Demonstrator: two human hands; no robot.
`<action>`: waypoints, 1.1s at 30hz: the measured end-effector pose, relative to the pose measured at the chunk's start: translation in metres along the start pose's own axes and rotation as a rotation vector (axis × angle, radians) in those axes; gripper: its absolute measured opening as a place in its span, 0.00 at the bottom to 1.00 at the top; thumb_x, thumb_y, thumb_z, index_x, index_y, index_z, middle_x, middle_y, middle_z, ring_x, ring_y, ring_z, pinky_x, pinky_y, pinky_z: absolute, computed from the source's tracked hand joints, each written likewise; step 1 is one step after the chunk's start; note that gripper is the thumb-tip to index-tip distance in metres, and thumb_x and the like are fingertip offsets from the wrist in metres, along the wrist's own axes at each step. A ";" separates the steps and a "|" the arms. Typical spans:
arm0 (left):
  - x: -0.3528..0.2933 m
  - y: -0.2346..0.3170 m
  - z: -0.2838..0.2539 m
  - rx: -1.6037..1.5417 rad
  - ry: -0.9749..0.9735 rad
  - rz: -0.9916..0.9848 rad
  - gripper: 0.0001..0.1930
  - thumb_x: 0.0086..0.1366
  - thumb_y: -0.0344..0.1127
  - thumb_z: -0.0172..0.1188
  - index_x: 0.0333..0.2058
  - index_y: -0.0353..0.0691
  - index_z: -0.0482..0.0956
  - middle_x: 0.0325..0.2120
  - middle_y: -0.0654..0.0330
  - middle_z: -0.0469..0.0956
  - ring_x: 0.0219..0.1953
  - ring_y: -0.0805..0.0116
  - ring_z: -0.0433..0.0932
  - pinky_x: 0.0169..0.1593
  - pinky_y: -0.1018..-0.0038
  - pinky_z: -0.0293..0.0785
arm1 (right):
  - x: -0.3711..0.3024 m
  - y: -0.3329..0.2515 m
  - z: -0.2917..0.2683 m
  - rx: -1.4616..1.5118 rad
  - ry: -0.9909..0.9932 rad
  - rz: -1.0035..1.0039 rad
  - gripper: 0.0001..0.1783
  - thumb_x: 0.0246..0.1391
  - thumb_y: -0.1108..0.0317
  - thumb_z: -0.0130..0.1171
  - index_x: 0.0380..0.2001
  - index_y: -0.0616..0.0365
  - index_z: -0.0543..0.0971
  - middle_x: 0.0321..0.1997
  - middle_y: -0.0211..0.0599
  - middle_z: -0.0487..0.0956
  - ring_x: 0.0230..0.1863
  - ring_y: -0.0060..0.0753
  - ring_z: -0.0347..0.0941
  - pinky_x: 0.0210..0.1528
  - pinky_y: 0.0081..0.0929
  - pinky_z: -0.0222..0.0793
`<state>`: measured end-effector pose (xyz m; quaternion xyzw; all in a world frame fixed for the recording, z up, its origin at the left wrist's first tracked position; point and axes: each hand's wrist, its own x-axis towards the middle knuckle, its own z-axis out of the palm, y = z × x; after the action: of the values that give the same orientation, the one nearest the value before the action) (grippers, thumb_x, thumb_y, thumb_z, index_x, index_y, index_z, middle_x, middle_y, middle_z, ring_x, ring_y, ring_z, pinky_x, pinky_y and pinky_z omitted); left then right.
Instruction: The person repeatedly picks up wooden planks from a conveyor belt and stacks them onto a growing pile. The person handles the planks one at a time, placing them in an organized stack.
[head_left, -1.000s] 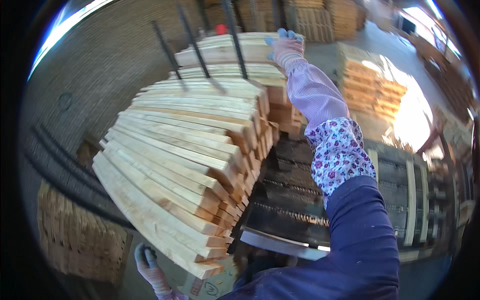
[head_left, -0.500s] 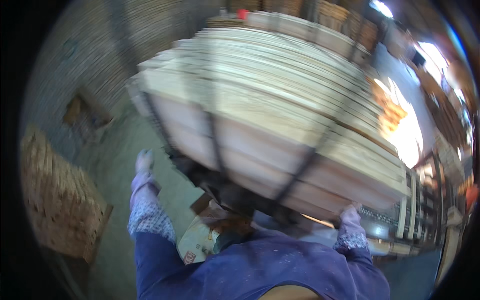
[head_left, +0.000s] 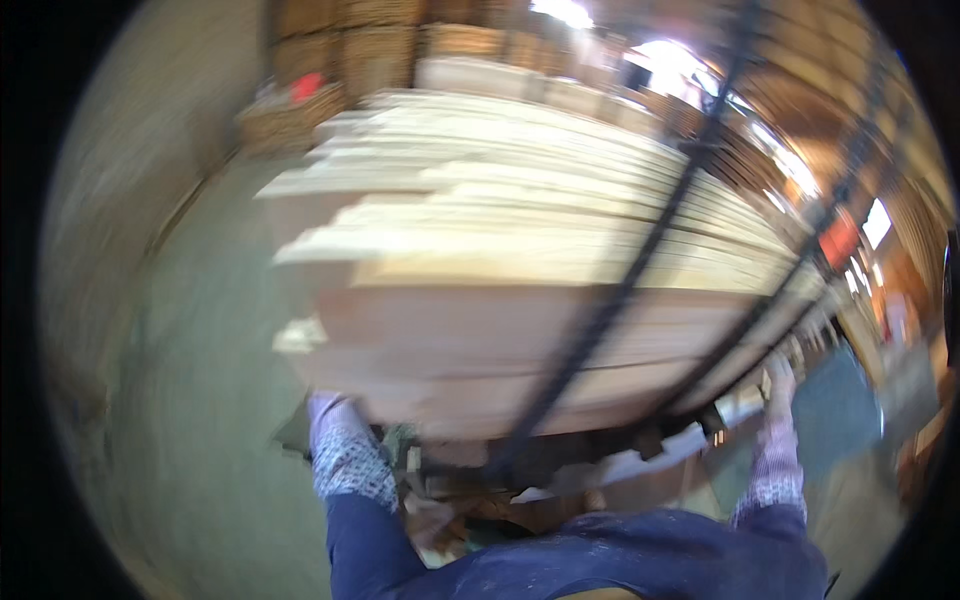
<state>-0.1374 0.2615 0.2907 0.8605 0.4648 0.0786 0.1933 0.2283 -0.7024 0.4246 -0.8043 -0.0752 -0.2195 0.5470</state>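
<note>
In the head view, a blurred stack of boards (head_left: 540, 340) fills the centre, a black post (head_left: 602, 320) slanting across it from one toward six o'clock. The left hand (head_left: 324, 399), at eight, meets its lower edge; the right hand (head_left: 781, 377) is between three and four. How open the fingers are, or whether they grip anything, I cannot tell.

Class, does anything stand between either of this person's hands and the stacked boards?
Yes, for the right hand: dark bars cross in front of the stacked boards, apparently between that hand and their broad side. For the left hand, nothing visible stands in the way, though blur hides detail.
</note>
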 end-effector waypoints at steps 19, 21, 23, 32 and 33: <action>-0.434 0.150 -0.244 -0.924 1.128 0.025 0.29 0.70 0.48 0.55 0.56 0.26 0.77 0.49 0.43 0.80 0.49 0.49 0.81 0.52 0.53 0.80 | 0.131 -0.023 0.370 -0.404 -0.674 0.377 0.43 0.51 0.49 0.69 0.69 0.43 0.68 0.67 0.51 0.73 0.67 0.51 0.73 0.66 0.44 0.71; -0.480 0.220 -0.201 -0.893 1.106 -0.045 0.29 0.69 0.48 0.56 0.57 0.26 0.76 0.50 0.43 0.80 0.49 0.49 0.81 0.52 0.54 0.79 | 0.149 -0.025 0.384 -0.547 -0.761 0.353 0.43 0.53 0.48 0.68 0.71 0.40 0.65 0.70 0.48 0.69 0.70 0.50 0.69 0.68 0.46 0.69; -0.500 0.290 -0.176 -0.864 1.039 -0.062 0.30 0.68 0.49 0.57 0.58 0.26 0.75 0.50 0.43 0.80 0.49 0.49 0.81 0.53 0.54 0.79 | 0.154 0.002 0.407 -0.718 -0.860 0.399 0.42 0.59 0.46 0.67 0.72 0.37 0.62 0.71 0.41 0.66 0.72 0.46 0.65 0.66 0.51 0.66; -0.541 0.465 -0.094 -0.816 0.686 -0.054 0.35 0.65 0.51 0.60 0.61 0.27 0.72 0.53 0.43 0.79 0.51 0.49 0.81 0.54 0.55 0.79 | 0.132 0.029 0.396 -0.077 -0.771 0.568 0.44 0.51 0.48 0.72 0.69 0.41 0.65 0.66 0.56 0.72 0.59 0.54 0.77 0.63 0.47 0.72; -0.541 0.478 -0.089 -0.830 0.647 -0.038 0.36 0.65 0.52 0.60 0.61 0.27 0.71 0.53 0.43 0.79 0.52 0.49 0.80 0.54 0.55 0.79 | 0.126 0.027 0.375 0.264 -0.755 0.650 0.45 0.51 0.50 0.73 0.69 0.45 0.65 0.62 0.54 0.74 0.57 0.47 0.78 0.60 0.46 0.74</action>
<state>-0.0984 -0.4008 0.5901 0.6348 0.4459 0.5142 0.3657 0.4524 -0.3854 0.3416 -0.7335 -0.0407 0.2786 0.6186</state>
